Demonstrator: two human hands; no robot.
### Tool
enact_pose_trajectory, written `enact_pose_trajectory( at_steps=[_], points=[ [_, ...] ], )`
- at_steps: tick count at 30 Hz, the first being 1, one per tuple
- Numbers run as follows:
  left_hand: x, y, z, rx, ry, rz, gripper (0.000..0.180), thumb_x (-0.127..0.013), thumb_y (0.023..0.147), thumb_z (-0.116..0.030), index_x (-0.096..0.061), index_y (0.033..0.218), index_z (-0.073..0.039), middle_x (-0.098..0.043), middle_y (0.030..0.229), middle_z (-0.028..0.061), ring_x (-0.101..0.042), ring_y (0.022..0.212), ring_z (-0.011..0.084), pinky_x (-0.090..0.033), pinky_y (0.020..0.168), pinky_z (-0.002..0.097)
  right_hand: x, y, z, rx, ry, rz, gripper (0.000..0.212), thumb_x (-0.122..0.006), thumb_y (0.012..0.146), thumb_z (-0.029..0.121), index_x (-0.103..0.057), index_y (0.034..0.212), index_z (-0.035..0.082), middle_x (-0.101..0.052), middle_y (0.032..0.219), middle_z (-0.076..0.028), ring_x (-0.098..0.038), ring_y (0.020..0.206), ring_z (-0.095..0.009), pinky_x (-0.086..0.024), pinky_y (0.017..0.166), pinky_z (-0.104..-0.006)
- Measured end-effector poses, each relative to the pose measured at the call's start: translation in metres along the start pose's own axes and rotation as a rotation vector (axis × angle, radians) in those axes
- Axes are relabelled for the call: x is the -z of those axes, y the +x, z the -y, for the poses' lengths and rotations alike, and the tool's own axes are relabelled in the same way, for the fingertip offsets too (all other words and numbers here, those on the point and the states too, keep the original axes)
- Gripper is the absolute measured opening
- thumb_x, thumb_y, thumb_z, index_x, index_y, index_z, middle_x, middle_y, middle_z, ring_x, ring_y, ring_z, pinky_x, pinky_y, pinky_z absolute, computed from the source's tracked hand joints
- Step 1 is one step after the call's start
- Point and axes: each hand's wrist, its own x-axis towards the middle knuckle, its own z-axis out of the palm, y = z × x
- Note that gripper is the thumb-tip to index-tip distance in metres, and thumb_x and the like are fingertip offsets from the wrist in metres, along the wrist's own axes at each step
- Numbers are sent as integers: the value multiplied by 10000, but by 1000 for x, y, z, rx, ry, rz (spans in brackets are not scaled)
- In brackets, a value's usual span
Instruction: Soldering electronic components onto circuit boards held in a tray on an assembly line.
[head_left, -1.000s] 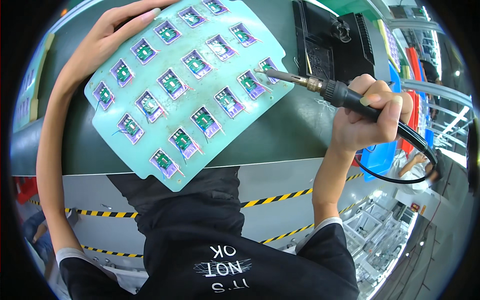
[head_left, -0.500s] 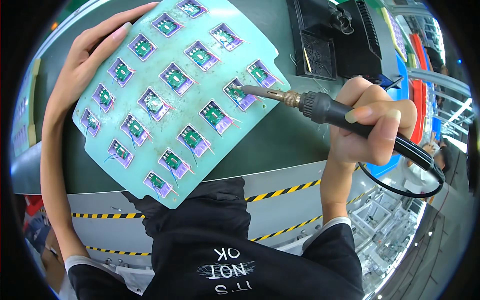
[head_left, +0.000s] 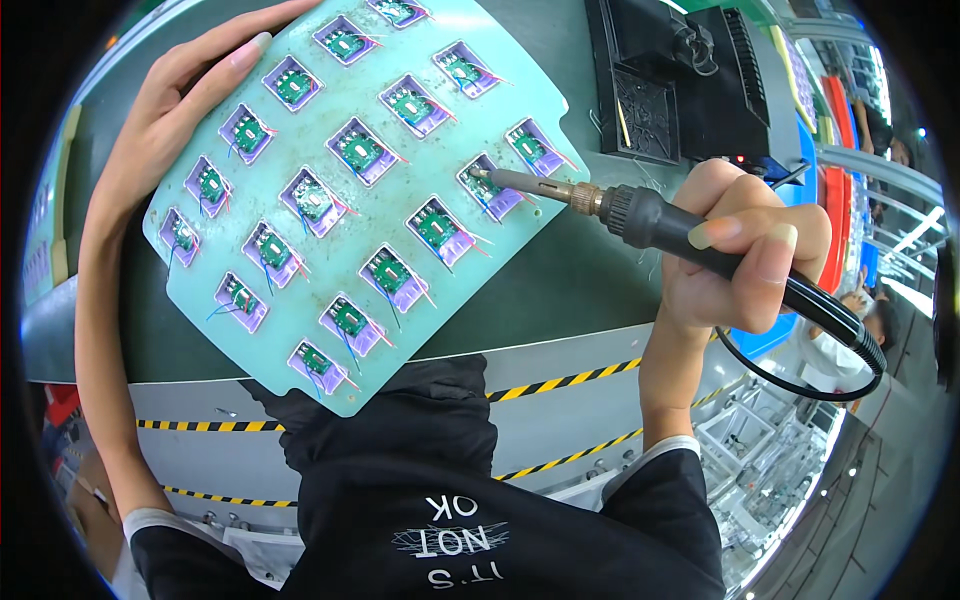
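My right hand (head_left: pixel 755 240) is closed round a soldering iron (head_left: pixel 650 217), its cable looping behind the wrist. The iron's tip meets a small green circuit board (head_left: pixel 483 182) in a purple pocket near the right edge of a light green fixture plate (head_left: pixel 300 255). Several more pockets hold like boards with thin red and blue wires sticking out. At the plate's upper left edge lies my left hand (head_left: pixel 165 125), its thumb along the top and its other fingers partly hidden at the far edge. The plate rests tilted on the dark table and overhangs its near edge.
A black soldering station (head_left: pixel 725 90) with a holder tray (head_left: pixel 643 115) stands at the back right. Blue bins (head_left: pixel 790 190) line the right side. A dark green tabletop (head_left: pixel 560 290) lies under the plate. Beyond, another person (head_left: pixel 850 330) appears at the far right.
The view has shifted slightly, so plate and station appear a little farther right. The iron's tip stays on the same board, and both hands keep their hold.
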Motion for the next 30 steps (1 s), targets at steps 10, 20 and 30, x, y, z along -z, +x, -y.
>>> enact_pose_trajectory(
  at_steps=[10, 20, 30],
  points=[
    [7, 2, 10, -55, -40, 63, 402, -392, 945, -224, -462, 1296, -41, -466, 1323, 111, -492, 1161, 172, -381, 970, 256, -13, -4, 3, -24, -38, -141, 217, -630, 824, 126, -470, 835, -21, -590, 652, -155, -470, 472, -149, -375, 420, -251],
    [12, 2, 13, -20, -34, 77, 396, -384, 954, -220, -458, 1298, -37, -481, 1305, 117, -500, 1144, 165, -385, 949, 251, -8, 1, -4, 142, -78, -302, 134, -483, 847, 80, -419, 776, -14, -509, 565, -132, -355, 358, -119, -336, 346, -255],
    [16, 7, -31, 69, 42, 50, 382, -463, 924, -184, -483, 1257, 2, -597, 1137, 149, -574, 975, 181, -446, 829, 293, -7, 6, 4, 72, 76, 100, 216, -585, 655, -82, -477, 839, -47, -536, 605, -148, -451, 449, -179, -329, 372, -272]
  ],
)
